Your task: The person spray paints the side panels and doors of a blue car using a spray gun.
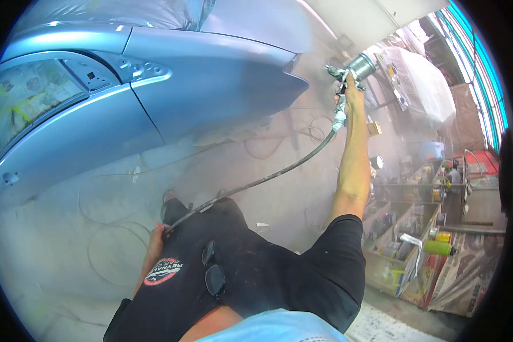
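My right arm is stretched out ahead, and my right hand (352,96) is closed around the handle of a paint spray gun (360,67) with a metal cup. Pale wrapping covers part of the gun and its hose fitting. From the handle a dark air hose (279,171) curves down across my legs to my left hand (157,233), whose fingers are wrapped round it at hip height. Left of the gun, apart from it, stands a glossy light-blue car body (211,85). Its window opening (31,102) is masked with paper and yellow tape, and plastic sheeting (108,14) lies over the top.
Loose hose loops (119,253) lie on the hazy floor (154,171) below the car. At right stands a wooden shelf unit (402,225) with cans and bottles, including a green bottle (439,248). Beyond it is a plastic-covered shape (424,85). Sunglasses (214,276) hang on my shirt.
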The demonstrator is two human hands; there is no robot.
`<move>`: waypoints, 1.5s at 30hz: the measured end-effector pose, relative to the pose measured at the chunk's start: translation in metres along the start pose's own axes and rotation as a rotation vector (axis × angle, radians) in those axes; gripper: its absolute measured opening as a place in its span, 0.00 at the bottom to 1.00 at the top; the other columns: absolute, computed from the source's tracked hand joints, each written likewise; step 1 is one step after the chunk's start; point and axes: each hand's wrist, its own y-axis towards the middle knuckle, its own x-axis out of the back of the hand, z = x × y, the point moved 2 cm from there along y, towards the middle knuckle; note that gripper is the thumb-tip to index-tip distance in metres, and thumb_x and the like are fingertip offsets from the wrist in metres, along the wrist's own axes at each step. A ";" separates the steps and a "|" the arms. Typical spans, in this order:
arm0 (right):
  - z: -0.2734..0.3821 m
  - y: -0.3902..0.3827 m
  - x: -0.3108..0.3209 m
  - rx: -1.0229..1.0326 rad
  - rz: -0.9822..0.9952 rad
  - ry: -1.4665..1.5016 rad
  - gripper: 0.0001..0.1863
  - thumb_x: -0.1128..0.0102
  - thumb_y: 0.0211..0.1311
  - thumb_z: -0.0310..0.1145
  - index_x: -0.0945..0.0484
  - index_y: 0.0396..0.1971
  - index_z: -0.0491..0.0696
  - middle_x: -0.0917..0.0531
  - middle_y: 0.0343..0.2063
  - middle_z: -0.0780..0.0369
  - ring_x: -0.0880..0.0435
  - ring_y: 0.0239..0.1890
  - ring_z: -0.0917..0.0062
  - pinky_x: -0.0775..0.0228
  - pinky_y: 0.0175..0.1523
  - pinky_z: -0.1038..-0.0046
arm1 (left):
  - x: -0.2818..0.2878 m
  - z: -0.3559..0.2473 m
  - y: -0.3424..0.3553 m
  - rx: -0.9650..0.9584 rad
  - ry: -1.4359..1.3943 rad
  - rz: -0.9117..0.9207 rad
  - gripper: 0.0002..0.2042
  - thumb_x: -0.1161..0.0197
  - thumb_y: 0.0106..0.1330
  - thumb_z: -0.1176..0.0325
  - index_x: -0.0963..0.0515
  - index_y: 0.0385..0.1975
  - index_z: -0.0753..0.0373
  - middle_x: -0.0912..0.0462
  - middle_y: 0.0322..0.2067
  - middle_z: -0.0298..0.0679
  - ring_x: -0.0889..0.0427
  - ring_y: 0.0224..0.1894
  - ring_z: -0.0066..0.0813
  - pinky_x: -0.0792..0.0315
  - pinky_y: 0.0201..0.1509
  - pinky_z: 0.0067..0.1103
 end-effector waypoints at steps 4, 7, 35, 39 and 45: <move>-0.003 0.016 0.015 0.053 -0.159 -0.078 0.26 0.37 0.64 0.57 0.23 0.30 0.44 0.23 0.15 0.59 0.28 0.06 0.72 0.33 0.11 0.71 | -0.030 -0.005 -0.014 -0.002 -0.043 -0.032 0.35 0.64 0.75 0.35 0.19 0.34 0.62 0.25 0.25 0.27 0.31 0.30 0.17 0.38 0.36 0.19; 0.008 0.002 0.015 0.029 -0.109 -0.117 0.26 0.37 0.64 0.56 0.24 0.36 0.45 0.23 0.18 0.60 0.25 0.11 0.72 0.30 0.12 0.70 | -0.031 0.018 -0.012 0.070 -0.055 -0.063 0.35 0.63 0.75 0.35 0.19 0.34 0.62 0.24 0.26 0.28 0.29 0.31 0.18 0.37 0.37 0.19; 0.065 -0.138 -0.086 0.159 0.355 -0.065 0.23 0.36 0.65 0.53 0.21 0.36 0.44 0.21 0.20 0.63 0.24 0.15 0.81 0.32 0.13 0.79 | -0.045 0.035 -0.077 -0.130 0.070 -0.184 0.37 0.66 0.75 0.38 0.20 0.27 0.65 0.25 0.21 0.34 0.32 0.28 0.24 0.39 0.36 0.25; 0.028 -0.075 -0.018 0.159 0.258 -0.066 0.24 0.37 0.65 0.56 0.21 0.34 0.45 0.21 0.20 0.63 0.24 0.14 0.81 0.32 0.13 0.79 | -0.068 0.047 -0.064 -0.124 0.081 -0.166 0.36 0.65 0.76 0.39 0.19 0.29 0.66 0.23 0.23 0.35 0.30 0.29 0.24 0.38 0.37 0.25; -0.023 -0.021 0.059 0.116 -0.047 -0.006 0.18 0.36 0.66 0.49 0.22 0.36 0.47 0.25 0.17 0.65 0.26 0.14 0.79 0.36 0.11 0.75 | -0.083 0.013 -0.058 -0.192 0.118 -0.137 0.34 0.64 0.77 0.41 0.19 0.32 0.65 0.21 0.26 0.34 0.28 0.31 0.24 0.36 0.38 0.23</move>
